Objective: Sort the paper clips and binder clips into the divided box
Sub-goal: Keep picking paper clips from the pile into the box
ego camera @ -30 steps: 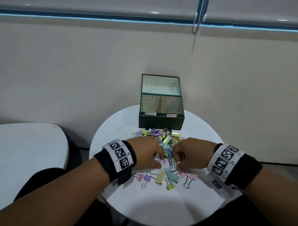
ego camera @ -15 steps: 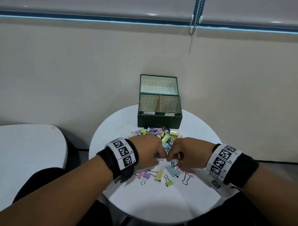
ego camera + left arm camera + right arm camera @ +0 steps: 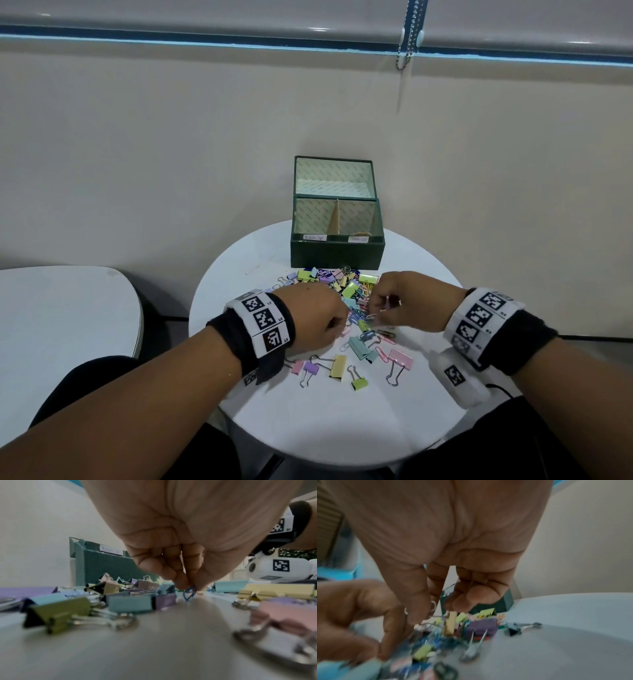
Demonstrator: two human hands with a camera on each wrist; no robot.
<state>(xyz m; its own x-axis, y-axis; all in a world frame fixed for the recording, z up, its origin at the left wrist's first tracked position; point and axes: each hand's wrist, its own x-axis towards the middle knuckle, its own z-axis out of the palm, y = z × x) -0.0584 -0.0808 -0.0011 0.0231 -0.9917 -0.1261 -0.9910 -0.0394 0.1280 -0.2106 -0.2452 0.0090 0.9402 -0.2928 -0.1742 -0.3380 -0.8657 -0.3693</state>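
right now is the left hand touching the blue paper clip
Touching. The left wrist view shows the left hand pinching the blue paper clip between its fingertips, just above the table.

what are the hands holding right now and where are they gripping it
The left hand pinches a blue paper clip by its upper end, the lower loop touching the table. The right hand pinches paper clips; where exactly cannot be told.

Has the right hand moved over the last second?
Yes. In the head view the right hand has shifted away from the person, closer to the front wall of the green box.
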